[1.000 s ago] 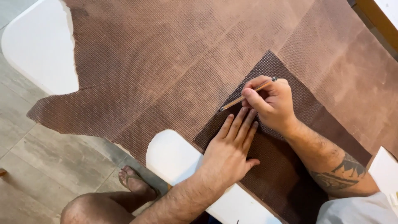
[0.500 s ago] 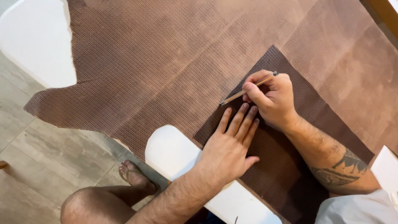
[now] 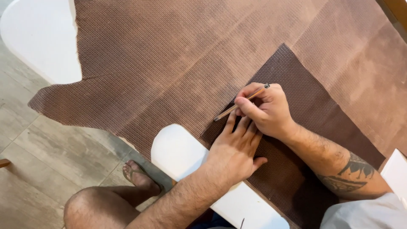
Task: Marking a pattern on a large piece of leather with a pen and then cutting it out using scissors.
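A large light-brown textured hide [image 3: 169, 63] lies spread over a white table [image 3: 38, 38]. On it rests a darker brown rectangular piece [image 3: 313, 110]. My left hand [image 3: 235, 150] presses flat on the dark piece near its lower left edge, fingers together. My right hand [image 3: 265, 110] holds a pencil [image 3: 237, 106] just above the left fingertips. The pencil tip touches the hide at the dark piece's left edge.
The hide hangs over the table's rounded white edge [image 3: 178, 152]. Below are a tiled floor [image 3: 38, 169], my bare knee [image 3: 97, 208] and a sandalled foot [image 3: 137, 176]. A white sheet corner [image 3: 394, 171] lies at the right. A wooden edge [image 3: 396, 8] shows at top right.
Both hands keep their place on the dark piece. The pencil has shifted only slightly along the edge. The view has drifted a little.
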